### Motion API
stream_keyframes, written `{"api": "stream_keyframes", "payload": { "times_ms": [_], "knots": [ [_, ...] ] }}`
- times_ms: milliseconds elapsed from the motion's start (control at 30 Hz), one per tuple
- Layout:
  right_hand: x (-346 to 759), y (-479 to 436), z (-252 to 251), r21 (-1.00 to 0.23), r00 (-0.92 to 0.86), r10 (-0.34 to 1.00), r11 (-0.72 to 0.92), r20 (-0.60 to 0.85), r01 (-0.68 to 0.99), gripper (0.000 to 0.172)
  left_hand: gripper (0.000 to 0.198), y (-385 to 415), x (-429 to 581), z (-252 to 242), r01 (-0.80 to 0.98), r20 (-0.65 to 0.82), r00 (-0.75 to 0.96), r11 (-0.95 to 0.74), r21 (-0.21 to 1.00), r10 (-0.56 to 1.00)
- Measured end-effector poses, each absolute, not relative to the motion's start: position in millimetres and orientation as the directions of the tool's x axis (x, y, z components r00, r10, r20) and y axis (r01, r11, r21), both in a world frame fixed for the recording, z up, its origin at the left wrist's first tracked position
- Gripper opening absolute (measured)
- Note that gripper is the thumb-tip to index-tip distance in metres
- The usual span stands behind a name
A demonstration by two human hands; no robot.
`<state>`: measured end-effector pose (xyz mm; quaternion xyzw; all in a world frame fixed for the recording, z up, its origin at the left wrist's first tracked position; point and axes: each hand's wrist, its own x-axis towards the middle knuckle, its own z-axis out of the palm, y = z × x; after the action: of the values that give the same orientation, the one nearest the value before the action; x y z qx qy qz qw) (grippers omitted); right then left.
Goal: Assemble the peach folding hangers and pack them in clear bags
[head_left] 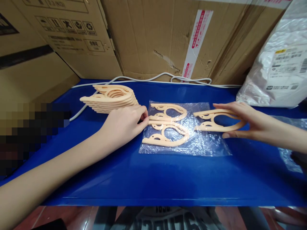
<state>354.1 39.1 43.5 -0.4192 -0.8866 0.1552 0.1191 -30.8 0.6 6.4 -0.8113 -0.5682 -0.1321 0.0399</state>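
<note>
on the blue table (153, 182), apart from its front edge, the clear bag (203, 145) could wrinkle or slide, if the left hand (127, 121), pinching at two hangers (165, 142), and the right hand (249, 119), grasping a single hanger (208, 128), pull unevenly.

Moderately lit | glinting on clear bag (206, 145) | soft on carton print (69, 44) | stretched toward edges | pixelated far left

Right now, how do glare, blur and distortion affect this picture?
Head view: bright glints streak the clear bag; the tiled floor catches glare; small print on the parcel label is too soft to read; blocky mosaic covers part of the left edge; the left forearm looks stretched.
</note>
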Motion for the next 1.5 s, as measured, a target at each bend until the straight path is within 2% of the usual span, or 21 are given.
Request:
{"api": "stream_keyframes", "payload": {
  "times_ms": [133,233,500,700,933,1100,1200,1333,1500],
  "knots": [
    [331.5,28.9,30.5,-0.360,-0.613,0.781,0.609,0.120,0.706,0.083,0.021,0.8,-30.7,6.1,0.934,0.253,0.310,-0.343,0.100,0.917],
    [320.6,24.1,24.7,-0.349,-0.600,0.793,0.595,0.106,0.724,0.082,0.021,0.8,-30.5,5.8,0.935,0.246,0.310,-0.342,0.095,0.918],
    [342.5,29.7,39.3,-0.528,-0.540,0.840,0.483,0.054,0.699,0.088,0.022,0.5,-31.6,5.0,0.927,0.282,0.338,-0.370,0.068,0.898],
    [332.6,29.7,37.4,-0.568,-0.489,0.869,0.440,0.074,0.696,0.085,0.022,0.4,-31.5,4.6,0.927,0.276,0.342,-0.371,0.060,0.898],
    [295.5,25.6,14.8,-0.509,-0.493,0.841,0.532,0.224,0.677,0.083,0.020,-0.8,-31.0,6.0,0.935,0.240,0.324,-0.349,0.067,0.915],
    [289.2,31.9,4.3,-0.270,-0.554,0.794,0.607,0.251,0.747,0.081,0.020,-2.5,-32.8,7.1,0.937,0.232,0.315,-0.341,0.079,0.920],
    [293.7,33.6,5.7,-0.224,-0.572,0.791,0.611,0.218,0.759,0.081,0.022,-4.1,-32.9,9.0,0.937,0.232,0.316,-0.341,0.077,0.920],
    [295.2,34.3,10.3,-0.269,-0.567,0.803,0.596,0.182,0.757,0.081,0.026,-6.4,-30.4,14.6,0.957,0.147,0.264,-0.278,0.079,0.953],
    [284.2,38.6,9.4,-0.460,-0.579,0.793,0.593,0.191,0.661,0.078,0.028,-7.7,-27.6,18.6,0.971,0.077,0.223,-0.228,0.072,0.972]
  ]
}}
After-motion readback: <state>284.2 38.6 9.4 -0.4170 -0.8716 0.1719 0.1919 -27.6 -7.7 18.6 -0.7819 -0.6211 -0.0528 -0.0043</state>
